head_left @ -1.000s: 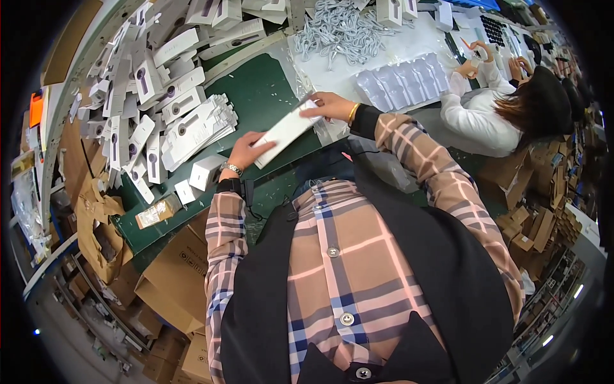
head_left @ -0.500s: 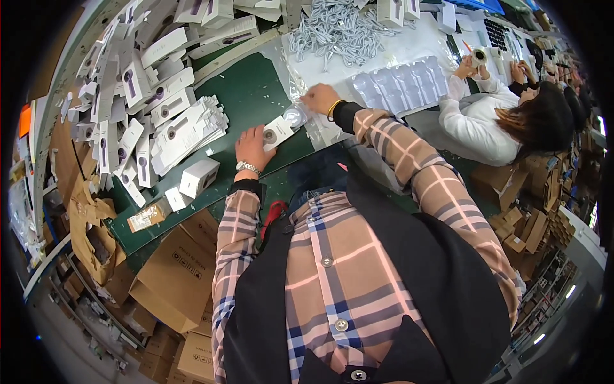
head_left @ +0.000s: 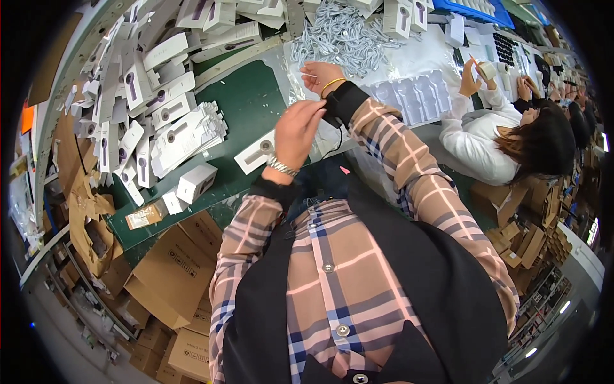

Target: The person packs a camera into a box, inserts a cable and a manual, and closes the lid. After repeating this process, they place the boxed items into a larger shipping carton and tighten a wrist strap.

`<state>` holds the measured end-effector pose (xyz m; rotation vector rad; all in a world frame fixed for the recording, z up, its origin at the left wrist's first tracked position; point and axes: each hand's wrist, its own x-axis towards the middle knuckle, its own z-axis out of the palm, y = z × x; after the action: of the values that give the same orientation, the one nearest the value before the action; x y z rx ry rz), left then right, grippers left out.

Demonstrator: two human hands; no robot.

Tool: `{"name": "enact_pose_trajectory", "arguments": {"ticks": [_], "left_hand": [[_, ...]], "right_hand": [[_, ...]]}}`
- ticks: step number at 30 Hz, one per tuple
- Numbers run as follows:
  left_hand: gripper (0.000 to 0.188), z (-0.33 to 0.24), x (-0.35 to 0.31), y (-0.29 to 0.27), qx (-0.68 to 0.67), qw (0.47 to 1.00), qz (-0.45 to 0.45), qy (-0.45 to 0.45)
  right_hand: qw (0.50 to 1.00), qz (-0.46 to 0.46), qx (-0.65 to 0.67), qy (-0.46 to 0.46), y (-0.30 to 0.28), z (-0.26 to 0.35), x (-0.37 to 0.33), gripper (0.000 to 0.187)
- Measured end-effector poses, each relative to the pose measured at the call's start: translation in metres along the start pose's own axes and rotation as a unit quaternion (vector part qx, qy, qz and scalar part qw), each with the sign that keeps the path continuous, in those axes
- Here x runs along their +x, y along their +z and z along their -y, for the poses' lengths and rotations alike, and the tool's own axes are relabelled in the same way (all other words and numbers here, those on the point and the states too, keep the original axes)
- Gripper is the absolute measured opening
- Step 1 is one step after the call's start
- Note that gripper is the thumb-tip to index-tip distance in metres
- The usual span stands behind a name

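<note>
My left hand (head_left: 297, 131), with a metal watch at its wrist, reaches across to my right sleeve's black cuff (head_left: 346, 102). Its fingers are pressed together at the cuff's edge; what they pinch there is hidden. A thin black cord (head_left: 340, 137) hangs from beside that cuff. My right hand (head_left: 323, 78) is raised over the table with curled fingers, and a thin white strip (head_left: 308, 75) sticks out of them. Below my left hand a white printed box (head_left: 253, 155) lies on the green tabletop, partly covered by the hand.
Many white boxes (head_left: 167, 83) are heaped at the left, with flat cartons (head_left: 188, 137) stacked beside them. Coiled grey-white cables (head_left: 345, 38) lie at the back, near a clear plastic tray (head_left: 416, 96). A co-worker in white (head_left: 483, 137) sits at the right. Open cardboard cartons (head_left: 173, 275) stand below left.
My left hand has left the white box and risen right to my right cuff. My right hand has moved up and back from the box's clear round end, which is now out of sight.
</note>
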<state>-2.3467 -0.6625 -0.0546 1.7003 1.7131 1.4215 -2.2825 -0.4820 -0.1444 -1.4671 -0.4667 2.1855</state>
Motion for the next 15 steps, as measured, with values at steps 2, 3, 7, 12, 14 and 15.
{"name": "enact_pose_trajectory", "arguments": {"ticks": [2, 3, 7, 12, 14, 15], "left_hand": [[0.016, -0.012, 0.014, 0.014, 0.011, 0.999, -0.008, -0.046], [0.015, -0.017, 0.019, 0.017, 0.015, 0.997, -0.012, -0.068], [0.024, -0.027, 0.027, 0.015, -0.003, 0.992, 0.002, -0.123], [0.029, -0.042, 0.037, 0.017, -0.096, 0.983, 0.089, -0.132], [0.027, -0.044, 0.035, 0.020, -0.129, 0.974, 0.048, -0.181], [0.025, -0.046, 0.034, 0.021, -0.145, 0.967, 0.028, -0.205]], "right_hand": [[0.999, -0.013, -0.042, -0.020, 0.011, 0.005, -0.004, 0.021], [0.997, 0.002, -0.069, -0.029, 0.013, 0.006, -0.005, 0.021], [0.976, 0.022, -0.194, -0.094, -0.002, 0.005, 0.004, 0.021], [0.752, 0.089, -0.535, -0.374, -0.034, 0.005, 0.037, 0.022], [0.630, 0.123, -0.615, -0.459, -0.033, 0.006, 0.035, 0.022], [0.652, 0.106, -0.625, -0.416, -0.029, 0.004, 0.035, 0.022]]}}
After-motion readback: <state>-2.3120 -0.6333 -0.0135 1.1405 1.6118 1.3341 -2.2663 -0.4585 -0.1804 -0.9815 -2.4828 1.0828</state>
